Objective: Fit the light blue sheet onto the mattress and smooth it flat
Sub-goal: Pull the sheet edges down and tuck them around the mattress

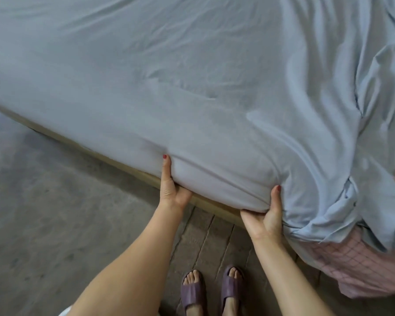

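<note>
The light blue sheet (169,87) covers the mattress top, with soft creases across the middle and loose bunched folds at the right. At the near corner the sheet wraps over the mattress edge (214,179). My left hand (172,188) grips that edge from below, thumb up on the sheet's side. My right hand (266,215) holds the wrapped corner, fingers tucked under the fabric, thumb pressed on top. The fingers of both hands are hidden under the mattress.
A pale wooden bed base (114,156) runs under the mattress. A pink checked cloth (363,265) hangs at the right below the loose sheet. Grey floor (43,213) lies left; my feet in purple slippers (212,290) stand close to the bed.
</note>
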